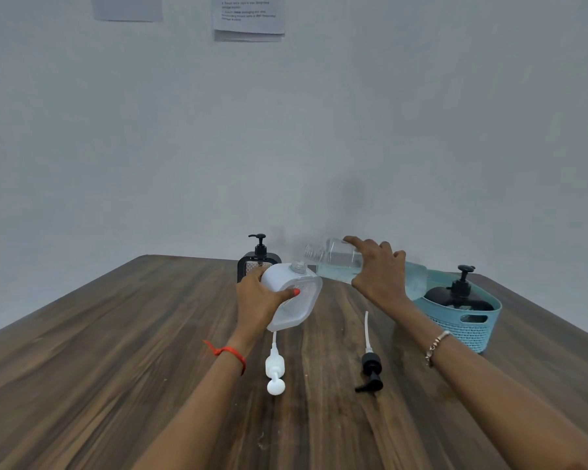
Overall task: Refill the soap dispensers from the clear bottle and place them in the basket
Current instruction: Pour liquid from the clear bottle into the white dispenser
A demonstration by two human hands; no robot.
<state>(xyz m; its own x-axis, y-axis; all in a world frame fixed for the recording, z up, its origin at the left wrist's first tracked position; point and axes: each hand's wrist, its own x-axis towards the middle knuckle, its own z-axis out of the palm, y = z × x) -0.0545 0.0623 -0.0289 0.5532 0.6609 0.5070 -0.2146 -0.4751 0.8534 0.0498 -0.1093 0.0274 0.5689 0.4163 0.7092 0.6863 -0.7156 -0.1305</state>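
My left hand (pixel 257 300) grips a white soap dispenser (pixel 297 295) with its pump off, tilted with its open neck up and to the right. My right hand (pixel 381 269) holds the clear bottle (pixel 336 259) tipped on its side, mouth pointing left just above the dispenser's neck; clear liquid lies in its lower half. A white pump (pixel 275 371) and a black pump (pixel 370 368) lie on the table in front of me. A black dispenser (pixel 460 293) stands in the teal basket (pixel 469 325) on the right. Another black dispenser (pixel 257 257) stands behind my left hand.
The wooden table (pixel 116 351) runs to a grey wall at the back. Papers (pixel 248 18) hang high on the wall. The basket sits close to the table's right edge.
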